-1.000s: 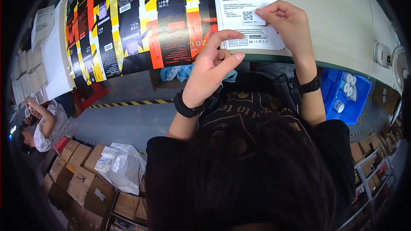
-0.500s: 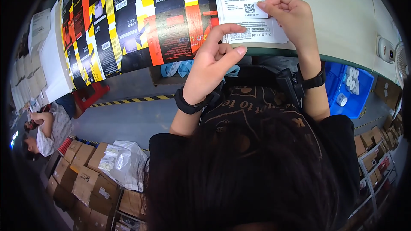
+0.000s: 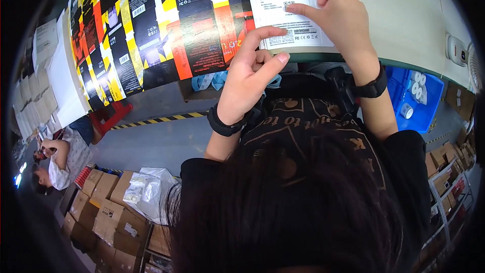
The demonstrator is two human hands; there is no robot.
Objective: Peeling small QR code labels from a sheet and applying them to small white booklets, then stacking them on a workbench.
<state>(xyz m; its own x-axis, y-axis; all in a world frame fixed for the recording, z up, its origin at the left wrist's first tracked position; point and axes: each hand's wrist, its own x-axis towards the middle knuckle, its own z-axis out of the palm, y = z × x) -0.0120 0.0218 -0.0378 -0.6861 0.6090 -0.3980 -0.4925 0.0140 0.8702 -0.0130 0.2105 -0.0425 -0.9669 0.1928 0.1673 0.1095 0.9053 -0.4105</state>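
White printed labels or sheets (image 3: 275,17) with small black print and square codes lie in a pile at the table's near edge. Across them reaches my right hand (image 3: 346,23), its thumb lying over a square code and its index finger apart from the thumb. My left hand (image 3: 246,73) rests at the lower left of the pile. Its index finger touches the printed paper near the lower codes, its thumb is spread out, and the other fingers curl in. Beside the pile, flat printed box blanks (image 3: 199,30) in black, yellow and red overlap in a row.
The pale tabletop (image 3: 399,25) extends to the right, with a small white fan (image 3: 474,65) at its edge. Below the table are a blue bin (image 3: 422,96) holding white rolls and a carton of blue strips (image 3: 214,81). Cardboard boxes (image 3: 113,220) and another person (image 3: 63,156) are at left.
My right hand has changed from a pinch at the label to a spread thumb and index finger, with the thumb farther left over the code. The left hand keeps its place.
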